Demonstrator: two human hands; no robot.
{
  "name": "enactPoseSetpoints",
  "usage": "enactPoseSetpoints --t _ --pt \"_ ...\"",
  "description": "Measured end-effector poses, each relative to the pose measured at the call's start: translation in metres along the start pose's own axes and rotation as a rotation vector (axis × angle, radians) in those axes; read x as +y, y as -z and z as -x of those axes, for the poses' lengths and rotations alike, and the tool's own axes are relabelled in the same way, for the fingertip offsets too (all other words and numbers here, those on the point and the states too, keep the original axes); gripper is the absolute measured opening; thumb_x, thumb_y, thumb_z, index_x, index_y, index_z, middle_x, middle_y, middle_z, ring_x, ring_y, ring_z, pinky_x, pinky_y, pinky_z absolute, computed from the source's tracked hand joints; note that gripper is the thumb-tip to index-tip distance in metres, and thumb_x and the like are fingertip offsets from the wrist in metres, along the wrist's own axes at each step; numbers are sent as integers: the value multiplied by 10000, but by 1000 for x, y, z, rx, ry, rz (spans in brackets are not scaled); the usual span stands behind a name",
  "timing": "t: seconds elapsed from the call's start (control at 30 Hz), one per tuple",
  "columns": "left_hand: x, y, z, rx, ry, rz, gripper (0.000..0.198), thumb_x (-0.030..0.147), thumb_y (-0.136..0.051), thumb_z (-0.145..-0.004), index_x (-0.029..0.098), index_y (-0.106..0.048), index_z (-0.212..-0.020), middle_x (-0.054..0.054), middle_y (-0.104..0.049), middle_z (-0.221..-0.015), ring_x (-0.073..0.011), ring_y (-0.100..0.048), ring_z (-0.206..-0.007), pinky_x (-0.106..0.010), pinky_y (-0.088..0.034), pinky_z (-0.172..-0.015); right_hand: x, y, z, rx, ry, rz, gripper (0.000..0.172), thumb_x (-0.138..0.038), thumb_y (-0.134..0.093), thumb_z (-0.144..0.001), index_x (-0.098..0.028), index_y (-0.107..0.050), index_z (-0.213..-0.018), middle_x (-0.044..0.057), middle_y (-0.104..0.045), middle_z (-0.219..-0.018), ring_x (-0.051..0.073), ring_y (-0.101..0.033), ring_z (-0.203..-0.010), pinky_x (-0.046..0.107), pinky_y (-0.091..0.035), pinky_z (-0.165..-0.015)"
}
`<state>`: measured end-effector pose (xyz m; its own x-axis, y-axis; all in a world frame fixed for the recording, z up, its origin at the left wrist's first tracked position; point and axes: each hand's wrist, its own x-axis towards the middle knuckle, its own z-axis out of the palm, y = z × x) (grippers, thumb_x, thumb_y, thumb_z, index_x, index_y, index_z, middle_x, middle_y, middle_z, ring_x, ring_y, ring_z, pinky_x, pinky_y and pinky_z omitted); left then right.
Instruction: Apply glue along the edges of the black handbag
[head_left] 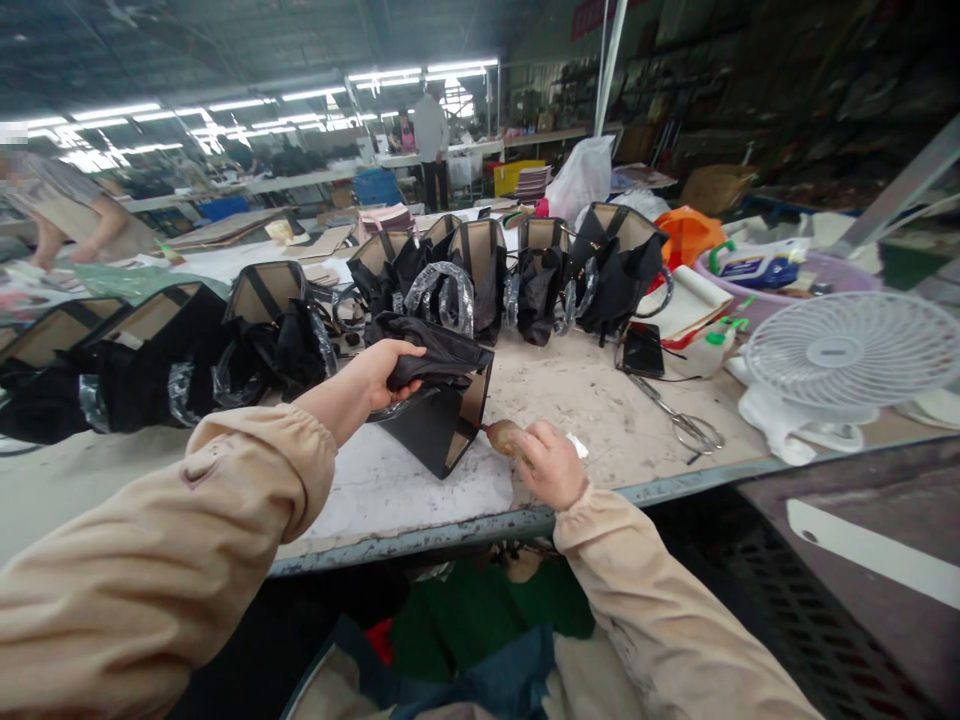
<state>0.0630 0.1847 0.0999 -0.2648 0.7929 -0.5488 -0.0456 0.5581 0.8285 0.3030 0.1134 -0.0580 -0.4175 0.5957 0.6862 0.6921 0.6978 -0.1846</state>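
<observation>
My left hand [384, 376] is closed on the dark lining [450, 352] of a black handbag [426, 432], which lies tilted on the worktable [547, 390]. The bag's open end, with a tan inner side, faces right. In my right hand [553, 464] is a tool with a rounded tan handle [502, 438] and a reddish collar. Its thin dark tip reaches the bag's open edge; whether it touches cannot be made out. Wrapped handles of the held bag are mostly hidden behind my left hand.
Several black handbags [480, 270] with plastic-wrapped handles stand behind and to the left. On the right are scissors [686, 425], a phone [643, 350], a white bottle [709, 352], a white fan [840, 350] and a purple basin [840, 275]. Other people stand farther off.
</observation>
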Motion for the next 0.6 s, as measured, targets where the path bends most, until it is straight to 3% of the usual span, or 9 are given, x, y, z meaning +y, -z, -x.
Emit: enactPoseSetpoints --t 0.33,0.47,0.6 --pt "-1 -1 -5 -16 5 -5 109 194 -650 -671 142 -576 -733 -65 -605 -524 -137 -511 -353 -173 -329 -256 10 14 -7 173 -10 -12 315 -80 -464 -793 -208 -535 -1071 58 -502 -844 196 -481 -763 305 -410 -634" --pt "-1 -2 -6 -18 2 -9 106 193 -647 -675 141 -568 -722 -63 -591 -508 -135 -511 -351 -169 -337 -258 9 8 -3 98 -28 -27 310 -73 -464 -778 -193 -551 -1049 60 -502 -838 197 -485 -757 298 -406 -611" --pt "-1 -1 -6 -4 -2 11 131 185 -662 -666 150 -579 -761 -63 -597 -510 -145 -510 -354 -181 -337 -251 4 -1 3 24 -88 -67 177 -158 -476 -862 -196 -567 -1010 52 -510 -825 190 -494 -748 296 -417 -625"
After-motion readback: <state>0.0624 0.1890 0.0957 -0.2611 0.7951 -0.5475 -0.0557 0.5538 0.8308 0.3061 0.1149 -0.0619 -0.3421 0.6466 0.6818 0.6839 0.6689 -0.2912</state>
